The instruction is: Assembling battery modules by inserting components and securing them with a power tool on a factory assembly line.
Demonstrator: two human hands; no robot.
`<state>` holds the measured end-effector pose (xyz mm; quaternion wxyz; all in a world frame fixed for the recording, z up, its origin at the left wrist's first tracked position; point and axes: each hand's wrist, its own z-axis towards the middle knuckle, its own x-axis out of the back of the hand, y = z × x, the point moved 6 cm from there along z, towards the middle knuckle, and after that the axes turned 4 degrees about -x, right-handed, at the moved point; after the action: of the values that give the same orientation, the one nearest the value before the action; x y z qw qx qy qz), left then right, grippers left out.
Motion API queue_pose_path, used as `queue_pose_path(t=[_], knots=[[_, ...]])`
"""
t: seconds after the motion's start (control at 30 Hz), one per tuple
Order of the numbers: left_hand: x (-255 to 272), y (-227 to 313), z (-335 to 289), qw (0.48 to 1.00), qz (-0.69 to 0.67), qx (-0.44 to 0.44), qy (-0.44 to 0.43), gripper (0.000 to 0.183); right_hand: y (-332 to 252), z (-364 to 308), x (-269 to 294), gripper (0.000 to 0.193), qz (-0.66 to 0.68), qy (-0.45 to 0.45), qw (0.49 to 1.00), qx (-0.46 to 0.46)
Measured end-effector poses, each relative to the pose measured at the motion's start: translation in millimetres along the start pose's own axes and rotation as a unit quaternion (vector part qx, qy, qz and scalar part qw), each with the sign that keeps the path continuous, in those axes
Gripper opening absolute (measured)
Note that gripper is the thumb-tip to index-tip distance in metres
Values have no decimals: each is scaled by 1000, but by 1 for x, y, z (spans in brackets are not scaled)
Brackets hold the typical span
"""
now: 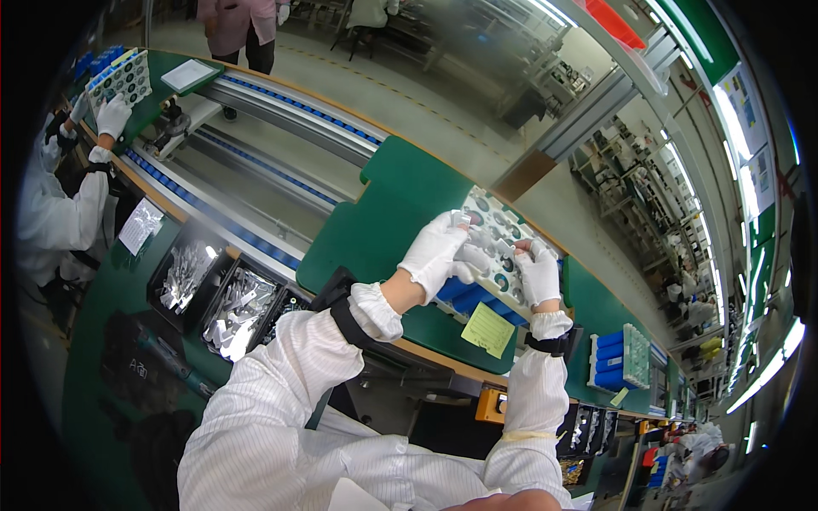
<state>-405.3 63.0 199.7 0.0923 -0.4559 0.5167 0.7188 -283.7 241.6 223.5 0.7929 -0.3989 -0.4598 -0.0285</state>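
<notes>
In front of me a pack of blue cylindrical cells [467,298] in a white holder [503,228] stands on the green work board [409,183]. Round openings with dark rings dot the holder's upper face. A yellow-green slip of paper [488,330] hangs at the pack's near side. My left hand [436,253], in a white glove with bare fingertips, is closed on a small silvery metal piece [460,219] above the holder's left part. Gloved the same way, my right hand [538,271] pinches at the holder's right part; what its fingertips hold is too small to make out.
Black bins [241,311] of metal strips stand at the left, near a power screwdriver [166,353]. A roller conveyor [281,106] runs along the line. Another cell pack [619,362] sits at the right. A co-worker's gloved hand [112,115] touches a pack at the far left.
</notes>
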Motion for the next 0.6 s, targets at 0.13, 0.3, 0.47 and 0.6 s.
queue_pose_path(t=[0.13, 0.3, 0.47, 0.6], knots=[[4, 2, 2, 996, 91, 9, -22, 22, -12, -3, -4, 14, -29, -19, 999, 13], [3, -2, 1, 999, 35, 11, 8, 18, -26, -5, -4, 11, -35, -3, 997, 71], [-16, -6, -23, 999, -30, 15, 15, 22, -22, -1, -1, 9, -77, -1, 991, 109], [-31, -10, -46, 1000, 5, -28, -3, 26, -18, -1, 3, 11, -48, -5, 997, 58]])
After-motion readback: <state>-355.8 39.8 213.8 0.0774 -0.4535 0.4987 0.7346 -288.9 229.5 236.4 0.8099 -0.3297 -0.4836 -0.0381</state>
